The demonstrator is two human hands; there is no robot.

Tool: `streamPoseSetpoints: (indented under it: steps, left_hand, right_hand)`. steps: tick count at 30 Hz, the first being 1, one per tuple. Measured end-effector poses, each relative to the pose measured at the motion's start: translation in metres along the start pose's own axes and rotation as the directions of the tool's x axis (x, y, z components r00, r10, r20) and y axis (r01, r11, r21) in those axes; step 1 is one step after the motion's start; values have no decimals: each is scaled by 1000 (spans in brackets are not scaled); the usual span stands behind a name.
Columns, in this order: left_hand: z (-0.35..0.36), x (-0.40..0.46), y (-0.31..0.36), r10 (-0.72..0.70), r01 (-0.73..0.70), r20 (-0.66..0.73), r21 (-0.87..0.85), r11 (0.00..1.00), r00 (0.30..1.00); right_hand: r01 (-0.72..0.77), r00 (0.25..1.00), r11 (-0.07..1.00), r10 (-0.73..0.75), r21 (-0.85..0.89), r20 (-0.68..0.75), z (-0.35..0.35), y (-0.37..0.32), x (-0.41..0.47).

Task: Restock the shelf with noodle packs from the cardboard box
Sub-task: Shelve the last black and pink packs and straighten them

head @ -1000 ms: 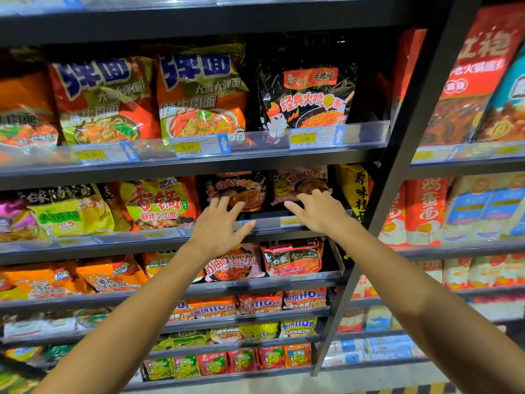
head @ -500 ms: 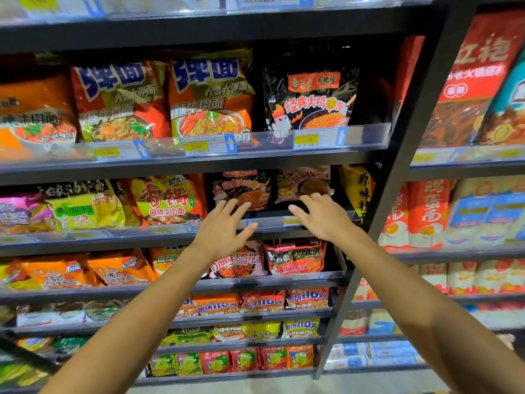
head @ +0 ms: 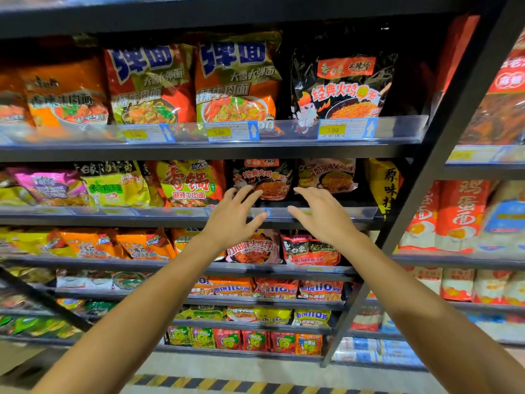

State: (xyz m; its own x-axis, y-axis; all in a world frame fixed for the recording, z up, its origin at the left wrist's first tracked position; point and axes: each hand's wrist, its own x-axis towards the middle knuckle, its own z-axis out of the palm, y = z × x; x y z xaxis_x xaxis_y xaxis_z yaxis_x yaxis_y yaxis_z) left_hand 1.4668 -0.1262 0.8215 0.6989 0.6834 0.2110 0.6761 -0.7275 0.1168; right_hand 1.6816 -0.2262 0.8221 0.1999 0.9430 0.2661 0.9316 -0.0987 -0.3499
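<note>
My left hand (head: 231, 216) and my right hand (head: 321, 213) hover with fingers spread in front of the second shelf (head: 113, 216), both holding nothing. Just behind the left fingers stands a black noodle pack (head: 265, 177). Beside it, behind the right fingers, is a pink noodle pack (head: 326, 173). Both packs sit a little back from the shelf's clear front rail. The cardboard box is not in view.
A black upright post (head: 426, 194) divides this bay from the one on the right. A yellow pack (head: 382, 183) stands by the post. Rows of noodle packs fill the shelves above and below. A striped floor line (head: 227, 383) runs along the bottom.
Both hands have drawn back slightly from the two packs on the second shelf. The view has tilted down, showing more floor.
</note>
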Motion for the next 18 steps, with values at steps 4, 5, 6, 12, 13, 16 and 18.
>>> streamPoseSetpoints:
  steps: [4,5,6,12,13,16,18]
  left_hand:
    - [2,-9,-5,16,-16,-1,-17,1000,1000]
    - [1,-15,-7,24,-24,-10,-19,1000,1000]
    - [-1,-23,-11,18,-18,-18,-21,1000,1000]
    - [-23,-93,-68,-39,42,-95,31,999,995]
    - [-29,-108,-82,-47,51,-111,37,998,993]
    - [-47,-164,-124,-152,158,-127,45,986,980]
    - [-56,-208,-160,-251,257,-114,39,966,961]
  right_hand:
    - [32,999,999,-32,-32,6,3,-12,9]
    - [64,998,997,-64,-33,5,3,-17,7]
    - [101,995,994,-100,-35,11,5,-22,5]
    - [261,964,965,-261,0,44,24,-88,4]
    - [290,956,957,-290,7,52,31,-106,5]
    - [383,916,923,-383,24,116,59,-168,9]
    - [441,879,896,-444,56,173,81,-215,11]
